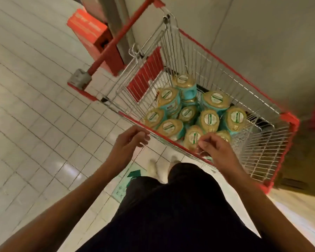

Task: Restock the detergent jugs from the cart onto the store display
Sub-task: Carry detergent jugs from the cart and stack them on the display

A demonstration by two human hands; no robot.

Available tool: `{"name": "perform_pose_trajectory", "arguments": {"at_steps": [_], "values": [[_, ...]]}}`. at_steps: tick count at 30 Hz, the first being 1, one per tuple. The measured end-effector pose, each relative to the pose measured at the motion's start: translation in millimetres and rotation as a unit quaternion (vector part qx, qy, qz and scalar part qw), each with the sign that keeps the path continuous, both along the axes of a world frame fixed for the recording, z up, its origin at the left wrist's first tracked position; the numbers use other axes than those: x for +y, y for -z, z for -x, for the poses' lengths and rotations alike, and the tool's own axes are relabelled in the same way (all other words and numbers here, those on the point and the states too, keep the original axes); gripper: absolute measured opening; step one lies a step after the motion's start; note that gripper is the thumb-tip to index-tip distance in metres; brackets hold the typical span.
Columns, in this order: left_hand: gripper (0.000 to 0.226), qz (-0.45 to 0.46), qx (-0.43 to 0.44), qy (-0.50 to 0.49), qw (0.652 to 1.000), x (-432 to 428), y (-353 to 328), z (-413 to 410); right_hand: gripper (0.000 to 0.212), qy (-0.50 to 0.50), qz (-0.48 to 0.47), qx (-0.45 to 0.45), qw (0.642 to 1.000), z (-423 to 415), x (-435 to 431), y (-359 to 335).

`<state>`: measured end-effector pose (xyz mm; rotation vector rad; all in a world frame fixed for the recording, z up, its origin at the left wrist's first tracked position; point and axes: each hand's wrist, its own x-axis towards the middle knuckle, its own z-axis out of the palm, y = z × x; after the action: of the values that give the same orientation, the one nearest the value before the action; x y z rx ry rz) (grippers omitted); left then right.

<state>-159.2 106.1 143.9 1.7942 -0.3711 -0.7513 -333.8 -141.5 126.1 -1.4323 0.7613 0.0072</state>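
Observation:
A red-rimmed wire shopping cart [224, 56] stands in front of me, tilted in the view. Its basket holds several teal detergent jugs [215, 100] with gold lids and white round labels, packed upright. My left hand [130, 140] hovers just outside the cart's near rim, fingers loosely curled and holding nothing. My right hand [215, 149] hangs over the near rim, fingers curled down beside the nearest jug [192, 138]; I cannot tell if it touches the jug. No store display is in view.
White tiled floor [35, 106] lies to the left. An orange-red box [87, 30] sits on the floor beyond the cart handle [116, 39]. A grey wall [262, 24] runs behind the cart. A green floor sticker [134, 174] lies near my feet.

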Motion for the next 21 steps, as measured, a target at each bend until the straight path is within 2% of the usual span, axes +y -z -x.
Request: {"name": "perform_pose_trajectory", "arguments": {"at_steps": [5, 14, 17, 19, 21], "values": [[0.028, 0.000, 0.004, 0.072, 0.997, -66.2, 3.2, -63.0, 0.006, 0.093, 0.016, 0.001, 0.996, -26.6, -25.2, 7.4], [0.019, -0.016, 0.048, 0.149, 0.988, -168.2, 21.3, -107.5, 0.012, 0.118, 0.012, 0.017, 0.993, -75.4, -100.5, 44.4], [0.021, -0.051, 0.072, 0.160, 0.983, -196.2, 45.4, -129.2, 0.017, 0.112, 0.015, 0.036, 0.993, -97.6, -121.6, 68.2], [0.028, -0.097, 0.089, 0.159, 0.978, -215.9, 71.0, -145.4, 0.017, 0.108, 0.013, 0.046, 0.993, -114.8, -133.9, 86.9], [0.025, -0.153, 0.099, 0.169, 0.968, -236.0, 103.8, -162.5, 0.016, 0.109, 0.007, 0.063, 0.992, -134.9, -146.5, 112.3]]}}
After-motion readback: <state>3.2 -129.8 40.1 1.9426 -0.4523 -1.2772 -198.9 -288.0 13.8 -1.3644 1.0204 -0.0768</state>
